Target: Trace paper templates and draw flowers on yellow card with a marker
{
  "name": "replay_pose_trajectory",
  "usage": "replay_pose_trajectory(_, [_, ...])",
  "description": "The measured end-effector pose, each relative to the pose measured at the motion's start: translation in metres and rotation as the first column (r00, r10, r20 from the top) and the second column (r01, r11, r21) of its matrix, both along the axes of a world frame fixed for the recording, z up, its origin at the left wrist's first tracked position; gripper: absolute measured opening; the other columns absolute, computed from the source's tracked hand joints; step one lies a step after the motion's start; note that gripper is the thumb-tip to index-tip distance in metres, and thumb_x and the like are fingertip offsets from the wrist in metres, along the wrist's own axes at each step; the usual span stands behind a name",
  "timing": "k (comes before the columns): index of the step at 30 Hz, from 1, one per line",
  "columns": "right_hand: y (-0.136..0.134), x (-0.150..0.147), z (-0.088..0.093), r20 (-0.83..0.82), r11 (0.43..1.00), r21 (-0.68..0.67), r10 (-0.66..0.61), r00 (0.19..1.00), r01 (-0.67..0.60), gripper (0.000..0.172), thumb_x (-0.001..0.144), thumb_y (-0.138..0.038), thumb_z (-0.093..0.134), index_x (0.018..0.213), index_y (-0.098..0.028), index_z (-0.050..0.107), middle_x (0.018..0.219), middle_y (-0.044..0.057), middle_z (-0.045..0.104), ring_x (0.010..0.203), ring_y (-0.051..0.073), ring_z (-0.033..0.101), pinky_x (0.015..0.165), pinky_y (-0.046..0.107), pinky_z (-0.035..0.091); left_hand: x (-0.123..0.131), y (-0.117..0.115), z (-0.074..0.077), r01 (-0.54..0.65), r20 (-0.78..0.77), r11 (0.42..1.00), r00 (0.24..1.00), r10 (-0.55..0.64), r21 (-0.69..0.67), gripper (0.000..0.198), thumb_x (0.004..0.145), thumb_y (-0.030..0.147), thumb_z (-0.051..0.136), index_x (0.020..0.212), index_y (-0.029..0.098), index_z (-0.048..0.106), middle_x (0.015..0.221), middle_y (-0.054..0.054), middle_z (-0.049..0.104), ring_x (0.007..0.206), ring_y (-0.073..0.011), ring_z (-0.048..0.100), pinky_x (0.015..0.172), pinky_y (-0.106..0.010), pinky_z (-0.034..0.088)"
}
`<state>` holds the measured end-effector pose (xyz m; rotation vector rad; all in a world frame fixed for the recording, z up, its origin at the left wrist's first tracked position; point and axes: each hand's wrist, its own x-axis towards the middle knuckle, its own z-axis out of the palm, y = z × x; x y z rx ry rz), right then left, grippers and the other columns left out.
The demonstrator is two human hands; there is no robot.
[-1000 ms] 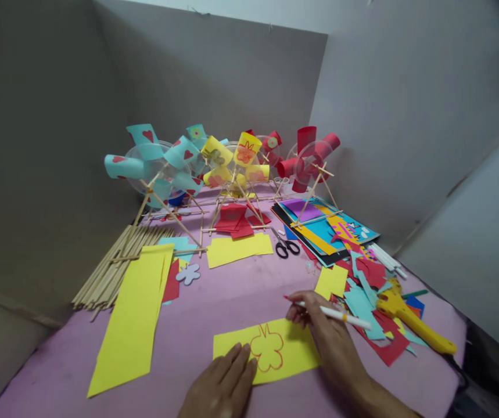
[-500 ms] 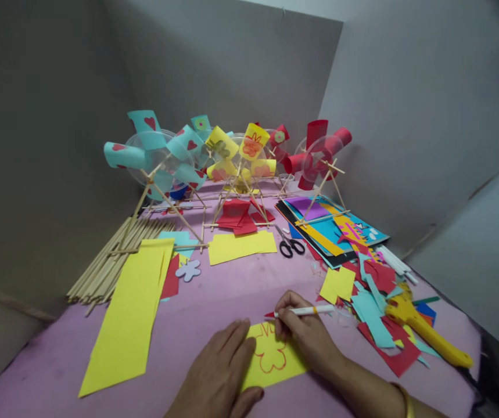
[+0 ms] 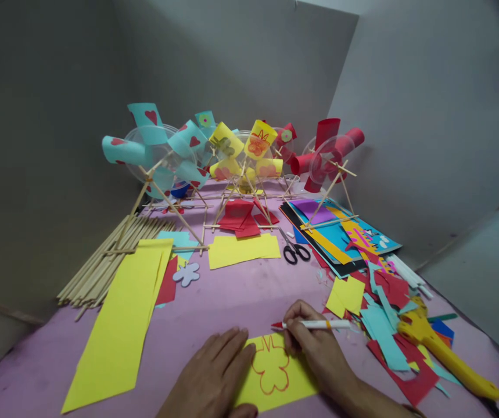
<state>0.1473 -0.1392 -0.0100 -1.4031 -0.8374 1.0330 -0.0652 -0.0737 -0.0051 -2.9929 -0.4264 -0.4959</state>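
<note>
My left hand (image 3: 214, 374) lies flat, fingers stretched out, pressing the left end of a yellow paper sheet (image 3: 290, 386) near the front edge of the pink table. A red flower outline (image 3: 270, 367) is drawn on that sheet. My right hand (image 3: 308, 342) is closed on a white pen with a red tip (image 3: 314, 324). The pen lies almost level, its tip pointing left just above the flower's top.
Black-handled scissors (image 3: 295, 249) lie mid-table. A long yellow strip (image 3: 121, 325) and a bundle of wooden sticks (image 3: 101, 264) are at the left. Paper windmills (image 3: 157, 154) stand at the back. Coloured scraps (image 3: 388, 316), a yellow glue gun (image 3: 445, 354) and stacked sheets (image 3: 340, 232) fill the right.
My right hand came in from the right with the pen to the top of the flower outline. My left hand slid a little further onto the sheet. The view shifted slightly.
</note>
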Motion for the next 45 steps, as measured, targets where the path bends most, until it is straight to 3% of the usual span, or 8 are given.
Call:
replay_pose_trajectory(3, [0.001, 0.000, 0.002, -0.031, 1.000, -0.021, -0.015, 0.999, 0.014, 0.013, 0.082, -0.026, 0.051, 0.071, -0.021, 0.047, 0.046, -0.007, 0.052, 0.046, 0.011, 0.045, 0.049, 0.021, 0.035, -0.004, 0.006, -0.017, 0.010, 0.030, 0.999, 1.000, -0.009, -0.050, 0.051, 0.085, 0.042, 0.057, 0.131, 0.023, 0.048, 0.135, -0.008, 0.052, 0.117, -0.0259, 0.054, 0.095, -0.037, 0.046])
replay_pose_trajectory(9, [0.011, 0.005, 0.011, -0.060, 1.000, -0.012, -0.026, 0.998, 0.025, 0.012, 0.081, -0.024, 0.050, 0.070, -0.020, 0.047, 0.048, -0.007, 0.053, 0.046, 0.009, 0.043, 0.047, 0.020, 0.031, -0.006, 0.015, -0.045, 0.093, 0.019, 0.984, 0.996, -0.091, -0.151, 0.073, 0.077, 0.060, 0.058, 0.139, 0.026, 0.039, 0.139, -0.010, 0.047, 0.122, -0.0325, 0.048, 0.101, -0.046, 0.039])
replay_pose_trajectory(15, [0.005, -0.002, 0.003, 0.025, 0.999, -0.024, 0.031, 0.999, -0.030, 0.011, 0.081, -0.025, 0.050, 0.072, -0.020, 0.047, 0.048, -0.007, 0.051, 0.047, 0.011, 0.044, 0.050, 0.021, 0.035, 0.000, 0.002, -0.002, -0.101, -0.238, 0.948, 0.971, 0.028, -0.301, 0.066, 0.070, 0.029, 0.066, 0.133, 0.027, 0.045, 0.144, -0.005, 0.042, 0.130, -0.0301, 0.038, 0.108, -0.049, 0.028])
replay_pose_trajectory(20, [0.004, -0.004, 0.004, 0.009, 0.998, -0.039, 0.057, 0.998, -0.057, 0.009, 0.079, -0.023, 0.046, 0.070, -0.022, 0.045, 0.044, -0.008, 0.047, 0.044, 0.010, 0.041, 0.046, 0.021, 0.031, 0.022, 0.000, 0.025, -0.125, -0.344, 0.931, 0.939, 0.000, -0.343, 0.043, 0.070, 0.016, 0.060, 0.113, 0.021, 0.059, 0.126, -0.009, 0.058, 0.113, -0.0309, 0.053, 0.095, -0.044, 0.042])
replay_pose_trajectory(23, [0.006, -0.002, 0.007, 0.107, 0.997, -0.012, 0.075, 0.991, -0.075, 0.009, 0.074, -0.022, 0.046, 0.065, -0.021, 0.045, 0.046, -0.008, 0.042, 0.044, 0.010, 0.037, 0.044, 0.021, 0.027, 0.038, 0.003, 0.026, -0.186, -0.426, 0.924, 0.904, 0.029, -0.333, 0.016, 0.072, 0.007, 0.053, 0.082, 0.017, 0.062, 0.091, -0.008, 0.066, 0.082, -0.0239, 0.060, 0.070, -0.033, 0.046])
replay_pose_trajectory(26, [0.005, -0.001, 0.006, 0.239, 0.993, -0.008, 0.116, 0.964, -0.118, 0.010, 0.070, -0.022, 0.046, 0.060, -0.021, 0.046, 0.049, -0.007, 0.041, 0.047, 0.011, 0.037, 0.046, 0.022, 0.027, 0.046, 0.006, 0.021, -0.299, -0.357, 0.864, 0.922, 0.152, -0.405, 0.013, 0.080, 0.008, 0.047, 0.079, 0.017, 0.057, 0.080, -0.005, 0.064, 0.067, -0.0183, 0.057, 0.060, -0.028, 0.041])
replay_pose_trajectory(31, [0.002, 0.003, 0.001, 0.215, 0.982, -0.057, 0.186, 0.959, -0.178, 0.011, 0.074, -0.024, 0.044, 0.065, -0.021, 0.046, 0.049, -0.007, 0.043, 0.045, 0.012, 0.042, 0.045, 0.023, 0.030, 0.044, 0.011, 0.012, -0.308, -0.199, 0.741, 0.951, 0.235, -0.597, 0.016, 0.090, 0.019, 0.041, 0.079, 0.019, 0.053, 0.079, -0.002, 0.062, 0.069, -0.0155, 0.055, 0.061, -0.025, 0.038])
replay_pose_trajectory(45, [-0.002, 0.004, 0.005, 0.475, 0.950, -0.218, 0.305, 0.825, -0.225, 0.011, 0.075, -0.026, 0.040, 0.070, -0.022, 0.049, 0.064, 0.001, 0.051, 0.069, 0.021, 0.052, 0.059, 0.027, 0.039, 0.048, 0.022, 0.008, -0.261, -0.141, 0.666, 0.963, 0.230, -0.699, 0.016, 0.087, 0.020, 0.045, 0.078, 0.021, 0.058, 0.076, 0.002, 0.064, 0.066, -0.0127, 0.057, 0.060, -0.022, 0.035])
